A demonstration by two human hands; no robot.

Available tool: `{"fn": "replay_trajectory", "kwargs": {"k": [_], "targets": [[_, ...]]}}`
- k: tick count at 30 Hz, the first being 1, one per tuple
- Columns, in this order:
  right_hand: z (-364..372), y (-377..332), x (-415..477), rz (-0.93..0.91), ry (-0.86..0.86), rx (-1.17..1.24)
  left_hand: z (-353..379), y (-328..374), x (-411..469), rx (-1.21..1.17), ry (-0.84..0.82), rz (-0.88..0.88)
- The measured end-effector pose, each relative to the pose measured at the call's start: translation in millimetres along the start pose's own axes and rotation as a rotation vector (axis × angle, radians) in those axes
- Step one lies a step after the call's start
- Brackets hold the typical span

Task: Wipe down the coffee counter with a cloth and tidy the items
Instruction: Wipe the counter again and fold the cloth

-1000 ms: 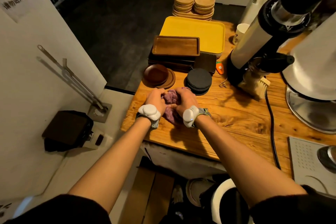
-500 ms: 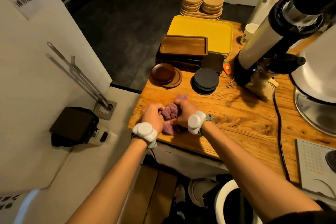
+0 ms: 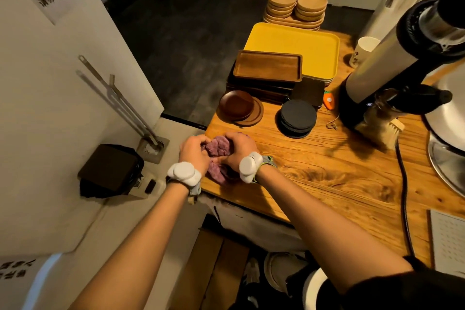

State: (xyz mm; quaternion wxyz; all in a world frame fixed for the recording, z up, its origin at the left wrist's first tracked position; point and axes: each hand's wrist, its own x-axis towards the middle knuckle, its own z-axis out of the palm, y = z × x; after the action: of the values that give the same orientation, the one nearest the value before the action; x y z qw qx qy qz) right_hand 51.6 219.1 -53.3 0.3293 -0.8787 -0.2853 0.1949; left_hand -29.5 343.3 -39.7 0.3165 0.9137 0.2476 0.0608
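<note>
At the near left corner of the wooden worktop [image 3: 327, 176], both hands are bunched around a purple cloth [image 3: 218, 146]. The left hand [image 3: 194, 150] sits just over the worktop's left edge, fingers curled tight into the cloth's left side. The right hand [image 3: 237, 149] is closed over the top and right side, knuckles up, its fingers buried in the folds. The two hands nearly touch, with a crumpled lump of cloth showing between them and more of it spilling out beneath the wrists onto the wood. Each wrist carries a white band device.

Further along the left edge lies a dark round wooden saucer [image 3: 237, 105] on a flat round coaster. Beside it, toward the middle, stands a stack of black round coasters [image 3: 298, 115]. Behind these, dark rectangular wooden trays [image 3: 267, 66] are piled up, with a yellow tray [image 3: 302, 44] behind and to the right of them, and light wooden dishes [image 3: 297, 6] stacked at the far end. Along the right edge stands a black and silver grinder [image 3: 392, 63], a brush [image 3: 382, 128] leaning at its base, and a black cable [image 3: 402, 178] running toward the near edge.
</note>
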Motion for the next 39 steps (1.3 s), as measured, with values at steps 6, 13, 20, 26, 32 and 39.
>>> {"fn": "replay_trajectory", "kwargs": {"k": [6,13,20,26,32,39], "targets": [[-2,-1,30,0.029,0.114,-0.03,0,10,41,0.032,0.0,-0.011],[-8,8,31,0.08,0.088,-0.008,5,18,44,0.032,-0.042,-0.034],[-26,38,-22,0.115,0.082,0.043,25,39,12,0.04,-0.208,0.018],[-52,72,-74,0.213,0.069,0.031,60,75,-21,0.041,-0.314,0.096],[-81,114,-128,0.341,0.098,0.033,100,115,-51,-0.021,-0.415,0.202],[-112,155,-176,0.441,0.222,0.106,149,164,-71,-0.04,-0.448,0.266]]}}
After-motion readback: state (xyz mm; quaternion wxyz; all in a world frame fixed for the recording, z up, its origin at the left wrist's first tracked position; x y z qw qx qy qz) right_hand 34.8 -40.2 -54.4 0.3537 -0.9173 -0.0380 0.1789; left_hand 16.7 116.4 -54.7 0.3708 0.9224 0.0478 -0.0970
